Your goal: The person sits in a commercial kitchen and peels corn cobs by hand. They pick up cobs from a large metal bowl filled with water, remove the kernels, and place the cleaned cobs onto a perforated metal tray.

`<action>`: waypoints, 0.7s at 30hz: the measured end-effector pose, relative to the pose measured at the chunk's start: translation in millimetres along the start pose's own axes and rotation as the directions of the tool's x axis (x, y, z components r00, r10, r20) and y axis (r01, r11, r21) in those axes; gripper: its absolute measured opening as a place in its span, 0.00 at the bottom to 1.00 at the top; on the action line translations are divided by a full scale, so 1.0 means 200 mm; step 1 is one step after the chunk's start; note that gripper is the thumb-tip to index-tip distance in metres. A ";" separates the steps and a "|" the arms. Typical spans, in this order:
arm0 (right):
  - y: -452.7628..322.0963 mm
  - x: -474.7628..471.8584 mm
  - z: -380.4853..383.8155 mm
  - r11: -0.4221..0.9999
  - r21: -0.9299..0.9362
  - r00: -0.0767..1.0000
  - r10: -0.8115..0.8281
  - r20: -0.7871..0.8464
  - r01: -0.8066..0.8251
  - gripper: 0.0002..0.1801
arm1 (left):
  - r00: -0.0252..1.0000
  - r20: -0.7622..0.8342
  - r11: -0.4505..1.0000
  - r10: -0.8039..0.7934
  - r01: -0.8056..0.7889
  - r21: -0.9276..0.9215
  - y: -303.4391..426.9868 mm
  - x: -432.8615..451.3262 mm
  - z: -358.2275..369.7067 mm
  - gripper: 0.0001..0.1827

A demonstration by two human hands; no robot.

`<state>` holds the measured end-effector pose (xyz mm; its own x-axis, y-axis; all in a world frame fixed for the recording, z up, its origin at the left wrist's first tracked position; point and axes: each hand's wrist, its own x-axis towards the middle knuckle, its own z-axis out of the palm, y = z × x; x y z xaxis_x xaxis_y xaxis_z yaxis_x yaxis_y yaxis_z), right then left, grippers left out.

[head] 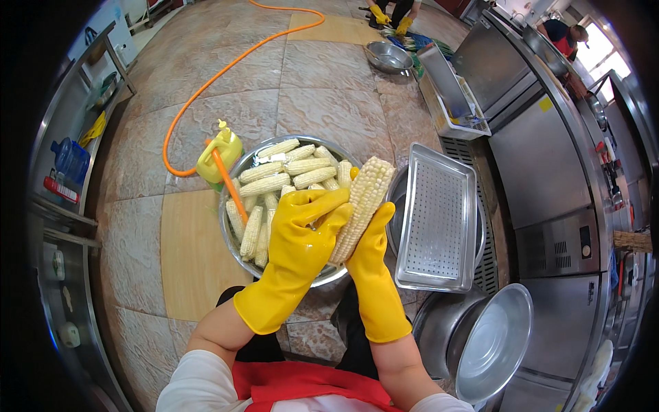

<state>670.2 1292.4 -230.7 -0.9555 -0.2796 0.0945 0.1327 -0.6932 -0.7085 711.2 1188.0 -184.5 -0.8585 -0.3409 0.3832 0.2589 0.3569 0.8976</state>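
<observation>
Both my hands wear yellow rubber gloves. An ear of white corn (363,208), husked, is held tilted above the basin. My right hand (371,257) grips it from the right and below, thumb up along its side. From the left, my left hand (309,226) pinches the ear with bent fingers. Beneath them stands a round steel basin (224,232) of water with several husked corn ears (265,184) in it; my hands hide part of it. The end of an orange hose (230,183) dips into the basin. A small orange-yellow thing (354,173) shows behind the held ear.
A yellow jug (219,157) with a pump top touches the basin's left side. To the right, a perforated steel tray (437,221) rests on a round basin. Metal bowls (491,340) lean at lower right. Steel cabinets (545,159) line the right; a gloved co-worker (394,13) crouches far ahead.
</observation>
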 end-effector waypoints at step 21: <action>0.04 -0.12 -0.02 0.866 -0.489 0.991 0.130 0.015 -0.106 0.26 | 0.915 0.184 0.802 -0.359 0.404 -0.441 -0.18 0.10 0.03 0.24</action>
<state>693.0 1295.6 -241.6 -0.9262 -0.3770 0.0118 0.0875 -0.2454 -0.9655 681.9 1174.5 -210.6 -0.9600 -0.2797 -0.0120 0.0564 -0.2353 0.9703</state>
